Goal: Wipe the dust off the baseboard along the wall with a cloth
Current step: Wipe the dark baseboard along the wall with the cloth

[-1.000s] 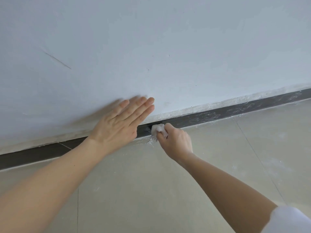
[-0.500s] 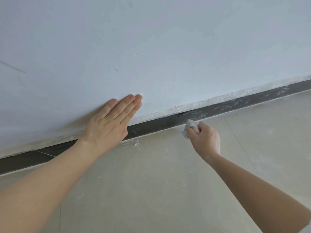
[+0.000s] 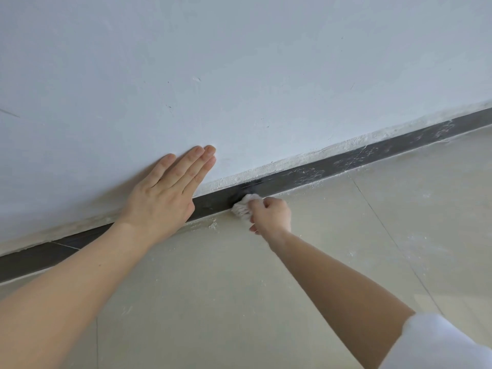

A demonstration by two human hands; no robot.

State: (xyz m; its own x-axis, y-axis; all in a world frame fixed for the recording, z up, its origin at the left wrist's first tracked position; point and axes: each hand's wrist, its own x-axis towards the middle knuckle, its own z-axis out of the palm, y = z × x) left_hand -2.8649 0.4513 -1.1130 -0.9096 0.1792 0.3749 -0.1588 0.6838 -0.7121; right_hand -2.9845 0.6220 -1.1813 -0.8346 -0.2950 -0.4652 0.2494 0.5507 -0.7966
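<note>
White cloth (image 3: 243,207) in right hand (image 3: 271,217), touching baseboard (image 3: 346,161)

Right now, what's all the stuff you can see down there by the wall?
wall: one, white, fills the top, a few small marks on it
baseboard: one, dark grey strip, along the foot of the wall
dust: many white streaks and specks, on the baseboard right of the cloth and scattered on the floor
cloth: one, white, bunched, pressed on the baseboard
floor: beige tiles, thin seams, below the baseboard
left hand: one, flat on the wall, fingers straight
right hand: one, grips the cloth
sleeve: one, white, on the right arm, bottom right corner
</note>
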